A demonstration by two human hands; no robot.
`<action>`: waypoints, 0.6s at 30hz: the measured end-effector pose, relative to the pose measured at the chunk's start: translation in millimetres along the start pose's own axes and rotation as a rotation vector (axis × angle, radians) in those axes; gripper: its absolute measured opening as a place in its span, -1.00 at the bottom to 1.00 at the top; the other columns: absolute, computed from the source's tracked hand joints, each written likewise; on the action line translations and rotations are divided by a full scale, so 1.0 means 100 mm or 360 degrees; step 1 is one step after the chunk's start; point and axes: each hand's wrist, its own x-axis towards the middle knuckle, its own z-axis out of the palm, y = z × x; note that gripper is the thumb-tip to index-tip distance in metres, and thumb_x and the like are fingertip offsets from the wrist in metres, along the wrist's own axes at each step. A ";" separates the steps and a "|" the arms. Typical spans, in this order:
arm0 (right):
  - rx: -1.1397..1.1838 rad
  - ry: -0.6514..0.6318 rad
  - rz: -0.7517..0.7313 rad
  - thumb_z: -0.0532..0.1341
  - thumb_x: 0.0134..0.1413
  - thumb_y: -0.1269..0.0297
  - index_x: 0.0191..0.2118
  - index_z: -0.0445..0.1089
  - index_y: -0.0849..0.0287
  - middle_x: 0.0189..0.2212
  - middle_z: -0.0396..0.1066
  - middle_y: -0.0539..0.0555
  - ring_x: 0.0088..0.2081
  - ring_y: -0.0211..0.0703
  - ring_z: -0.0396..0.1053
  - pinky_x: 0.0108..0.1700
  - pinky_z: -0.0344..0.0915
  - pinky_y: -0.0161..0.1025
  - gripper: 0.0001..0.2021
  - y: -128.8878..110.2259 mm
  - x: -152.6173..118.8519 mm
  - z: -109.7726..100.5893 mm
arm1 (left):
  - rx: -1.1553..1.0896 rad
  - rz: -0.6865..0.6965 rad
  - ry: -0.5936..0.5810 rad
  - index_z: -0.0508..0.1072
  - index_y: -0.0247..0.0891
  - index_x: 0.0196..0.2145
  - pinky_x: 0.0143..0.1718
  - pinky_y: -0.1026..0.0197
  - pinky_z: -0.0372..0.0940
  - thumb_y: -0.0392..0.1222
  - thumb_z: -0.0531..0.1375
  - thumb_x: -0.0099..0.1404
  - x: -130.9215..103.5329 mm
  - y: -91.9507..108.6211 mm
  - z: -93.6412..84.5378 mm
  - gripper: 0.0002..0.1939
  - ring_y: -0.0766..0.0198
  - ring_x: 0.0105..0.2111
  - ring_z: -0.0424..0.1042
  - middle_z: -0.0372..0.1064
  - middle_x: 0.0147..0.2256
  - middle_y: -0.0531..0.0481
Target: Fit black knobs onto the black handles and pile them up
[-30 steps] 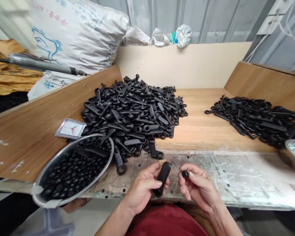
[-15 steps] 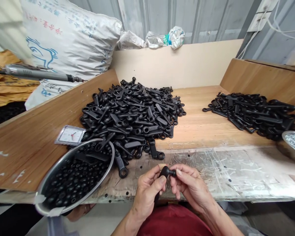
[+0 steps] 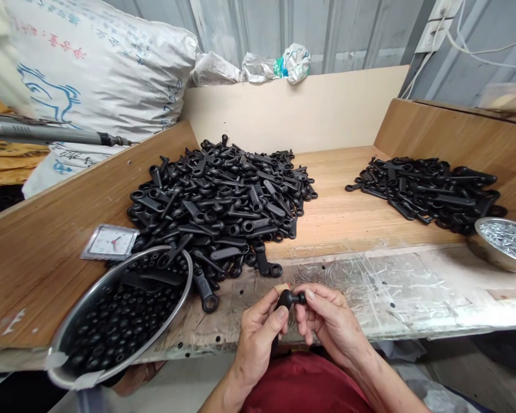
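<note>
Pressing a small black cap [image 3: 300, 298] against the rounded head of a black handle [image 3: 284, 300], a worker joins two plastic parts at the bench's [image 3: 370, 287] near edge, at 6 o'clock in the view. The left hand [image 3: 258, 335] is closed around the handle, thumb and forefinger pinching just below its head; the right hand [image 3: 331, 321] grips the cap between fingertips, the two parts touching.

The step in hand looks like seating the cap on the handle's head. Finishing it would seem to call for a firm, straight push along the cap's line while the left hand holds steady.

The handle's long axis runs from 6 o'clock up toward 12, tilted slightly right, its head uppermost and its lower end hidden in the palm. The cap lies crosswise, pointing from 3 o'clock toward 9.

A steel bowl [image 3: 60, 376] of black caps sits at 8 o'clock, a heap of handles [image 3: 223, 201] at 11, a second pile [image 3: 430, 189] at 2, and another bowl [image 3: 484, 246] holding shiny metal bits at 3. A small clock [image 3: 109, 242] lies beside the heap.
</note>
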 end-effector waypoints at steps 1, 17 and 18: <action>-0.0001 0.0010 -0.0001 0.32 -0.12 0.24 -0.37 0.47 0.29 -0.68 0.38 0.02 -0.70 -0.34 0.31 -0.72 0.28 -0.49 -0.79 0.00 0.00 0.00 | 0.0015 0.0008 0.0005 0.46 -0.28 -0.15 -0.62 0.38 0.05 0.08 0.23 0.05 0.00 -0.01 0.00 -0.53 0.44 -0.62 0.11 0.19 -0.62 0.09; 0.0038 0.0224 -0.0053 0.36 -0.20 0.20 -0.47 0.43 0.32 -0.75 0.31 -0.04 -0.77 -0.38 0.24 -0.82 0.16 -0.54 -0.75 0.09 -0.06 0.08 | 0.0246 0.0382 -0.0130 0.38 -0.20 -0.04 -0.23 0.21 0.30 -0.09 0.09 0.24 -0.08 -0.23 0.00 -0.66 0.28 -0.36 0.39 0.43 -0.36 -0.01; 0.0063 0.0230 -0.0042 0.36 -0.21 0.20 -0.47 0.43 0.31 -0.75 0.30 -0.04 -0.77 -0.38 0.24 -0.82 0.15 -0.55 -0.75 0.09 -0.07 0.09 | 0.0229 0.0398 -0.0148 0.36 -0.21 -0.03 -0.26 0.21 0.32 -0.09 0.08 0.26 -0.08 -0.25 0.00 -0.66 0.28 -0.38 0.39 0.43 -0.39 -0.01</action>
